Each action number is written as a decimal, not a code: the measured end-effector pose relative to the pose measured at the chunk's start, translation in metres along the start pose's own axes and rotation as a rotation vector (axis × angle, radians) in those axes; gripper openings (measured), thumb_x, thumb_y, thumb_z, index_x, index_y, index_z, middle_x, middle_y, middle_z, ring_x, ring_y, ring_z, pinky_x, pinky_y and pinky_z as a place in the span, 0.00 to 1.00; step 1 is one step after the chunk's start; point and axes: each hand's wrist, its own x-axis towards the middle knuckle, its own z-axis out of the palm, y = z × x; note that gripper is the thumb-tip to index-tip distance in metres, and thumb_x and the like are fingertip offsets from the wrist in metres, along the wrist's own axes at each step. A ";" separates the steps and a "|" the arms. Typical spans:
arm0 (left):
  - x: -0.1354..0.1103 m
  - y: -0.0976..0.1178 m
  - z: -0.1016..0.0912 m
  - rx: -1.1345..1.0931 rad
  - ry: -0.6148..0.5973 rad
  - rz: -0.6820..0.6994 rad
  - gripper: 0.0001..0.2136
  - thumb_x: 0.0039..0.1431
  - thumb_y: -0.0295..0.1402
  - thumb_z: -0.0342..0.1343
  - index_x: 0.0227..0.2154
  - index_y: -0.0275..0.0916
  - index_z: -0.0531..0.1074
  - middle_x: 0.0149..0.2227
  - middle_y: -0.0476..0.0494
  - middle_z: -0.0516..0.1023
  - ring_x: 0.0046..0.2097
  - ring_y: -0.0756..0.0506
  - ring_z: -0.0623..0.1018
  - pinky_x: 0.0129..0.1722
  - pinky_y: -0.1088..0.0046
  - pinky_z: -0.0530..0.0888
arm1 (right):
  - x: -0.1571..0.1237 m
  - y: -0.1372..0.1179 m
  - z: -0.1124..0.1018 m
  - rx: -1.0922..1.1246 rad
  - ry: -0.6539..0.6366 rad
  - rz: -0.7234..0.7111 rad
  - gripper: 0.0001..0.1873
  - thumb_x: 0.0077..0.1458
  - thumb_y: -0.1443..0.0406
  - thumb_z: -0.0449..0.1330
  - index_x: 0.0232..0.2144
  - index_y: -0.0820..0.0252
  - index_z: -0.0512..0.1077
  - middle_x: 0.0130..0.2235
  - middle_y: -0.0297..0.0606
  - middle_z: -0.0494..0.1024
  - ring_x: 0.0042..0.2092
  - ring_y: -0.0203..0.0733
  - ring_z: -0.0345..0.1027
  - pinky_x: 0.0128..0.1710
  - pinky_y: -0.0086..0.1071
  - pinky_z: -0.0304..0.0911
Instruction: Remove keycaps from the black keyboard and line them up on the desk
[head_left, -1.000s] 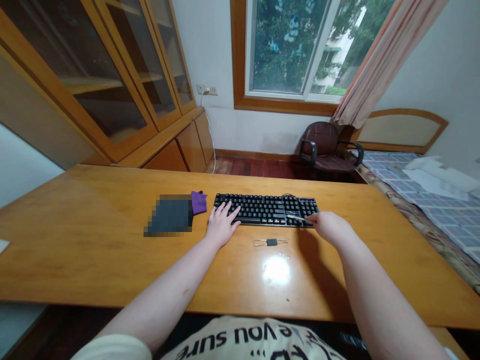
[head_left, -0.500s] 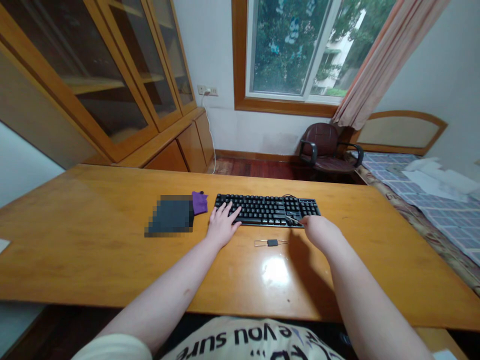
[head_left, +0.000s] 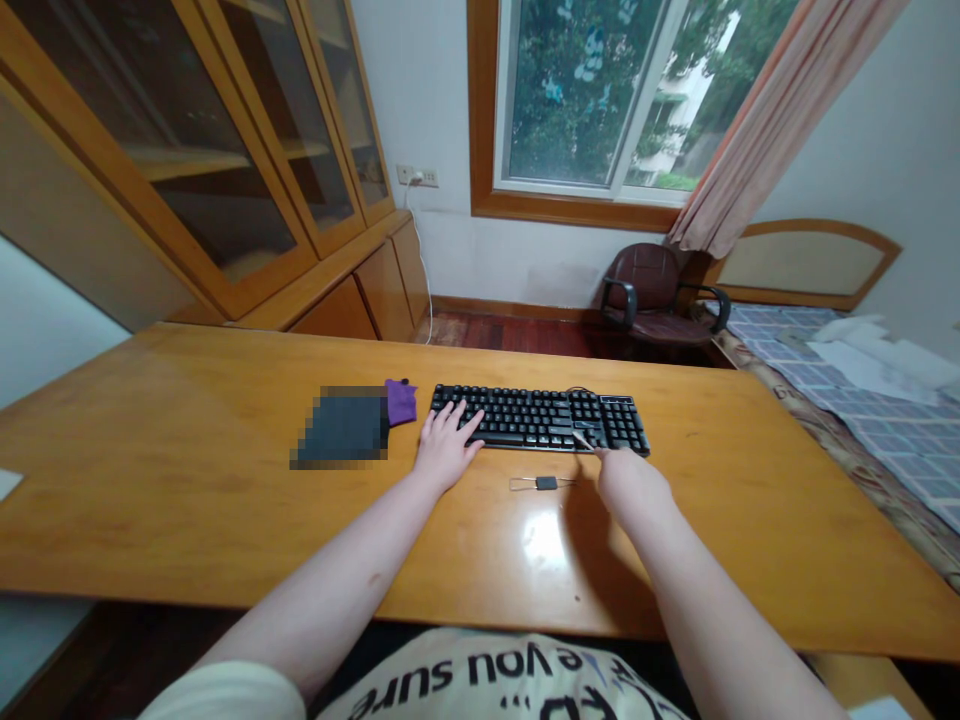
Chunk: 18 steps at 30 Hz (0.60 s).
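A black keyboard (head_left: 525,415) lies lengthwise across the wooden desk. My left hand (head_left: 445,445) rests on its left end, fingers spread over the keys. Closed around a thin stick-like tool (head_left: 582,440) with a pale tip is my right hand (head_left: 632,482), just in front of the keyboard's right part. The tool's tip is at the keys left of the number pad; its exact kind is too small to make out. On the desk in front of the keyboard lies a keycap puller (head_left: 547,483) with a dark grip and wire loops.
Left of the keyboard lie a purple cloth (head_left: 402,402) and a dark, pixelated flat object (head_left: 345,430). Past the desk (head_left: 187,500) stand a glass-fronted cabinet (head_left: 300,240) on the left, an armchair (head_left: 646,290) and a bed (head_left: 817,370) on the right.
My right hand has shifted slightly left and nearer to me, with the tool turning along. My left hand keeps its place on the keyboard.
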 end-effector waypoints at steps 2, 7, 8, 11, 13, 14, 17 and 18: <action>0.000 0.000 0.000 0.002 0.002 -0.001 0.23 0.56 0.43 0.51 0.55 0.52 0.60 0.60 0.43 0.58 0.61 0.38 0.56 0.58 0.54 0.51 | -0.009 0.003 0.005 -0.010 -0.041 -0.015 0.24 0.53 0.73 0.46 0.51 0.57 0.67 0.42 0.49 0.74 0.39 0.47 0.72 0.35 0.34 0.63; 0.000 0.000 0.000 -0.002 0.001 0.000 0.23 0.56 0.43 0.51 0.55 0.52 0.60 0.60 0.43 0.59 0.61 0.38 0.56 0.58 0.54 0.51 | -0.011 0.032 0.005 0.022 0.053 -0.008 0.27 0.53 0.73 0.46 0.54 0.55 0.64 0.39 0.48 0.74 0.38 0.46 0.72 0.35 0.33 0.61; 0.000 0.000 -0.001 -0.005 -0.001 -0.002 0.23 0.56 0.43 0.51 0.55 0.52 0.61 0.60 0.44 0.58 0.61 0.38 0.56 0.58 0.53 0.51 | -0.006 0.039 0.003 0.044 0.113 0.026 0.26 0.54 0.73 0.45 0.54 0.57 0.64 0.39 0.49 0.74 0.38 0.46 0.71 0.36 0.32 0.61; 0.000 0.001 -0.002 -0.011 -0.004 -0.009 0.23 0.56 0.43 0.51 0.55 0.52 0.61 0.60 0.44 0.58 0.60 0.37 0.57 0.58 0.53 0.52 | 0.017 0.051 0.002 0.139 0.243 0.089 0.24 0.57 0.71 0.43 0.55 0.62 0.63 0.40 0.50 0.74 0.40 0.44 0.71 0.39 0.31 0.60; 0.000 0.001 -0.002 -0.008 -0.004 -0.008 0.23 0.56 0.43 0.50 0.55 0.51 0.61 0.60 0.43 0.59 0.60 0.37 0.57 0.58 0.53 0.52 | 0.035 0.052 0.006 0.183 0.288 0.103 0.24 0.58 0.69 0.43 0.55 0.62 0.62 0.41 0.50 0.73 0.41 0.44 0.70 0.40 0.30 0.60; 0.000 0.001 -0.002 -0.004 -0.005 -0.006 0.23 0.56 0.43 0.50 0.55 0.51 0.61 0.60 0.43 0.59 0.60 0.37 0.57 0.57 0.53 0.53 | 0.043 0.050 0.009 0.197 0.299 0.108 0.24 0.58 0.68 0.43 0.56 0.62 0.62 0.42 0.50 0.73 0.41 0.44 0.70 0.40 0.30 0.59; 0.000 0.001 -0.002 0.003 -0.007 -0.007 0.23 0.56 0.43 0.50 0.55 0.51 0.61 0.60 0.42 0.59 0.60 0.38 0.57 0.58 0.53 0.52 | 0.062 0.041 0.017 0.223 0.290 0.101 0.23 0.58 0.68 0.44 0.56 0.61 0.62 0.42 0.49 0.73 0.41 0.44 0.70 0.41 0.29 0.59; 0.000 0.001 -0.002 0.001 -0.009 -0.009 0.23 0.56 0.43 0.50 0.55 0.51 0.61 0.60 0.43 0.59 0.60 0.38 0.57 0.58 0.53 0.52 | 0.067 0.038 0.019 0.225 0.284 0.095 0.23 0.58 0.68 0.44 0.56 0.61 0.62 0.42 0.49 0.73 0.42 0.44 0.70 0.41 0.29 0.59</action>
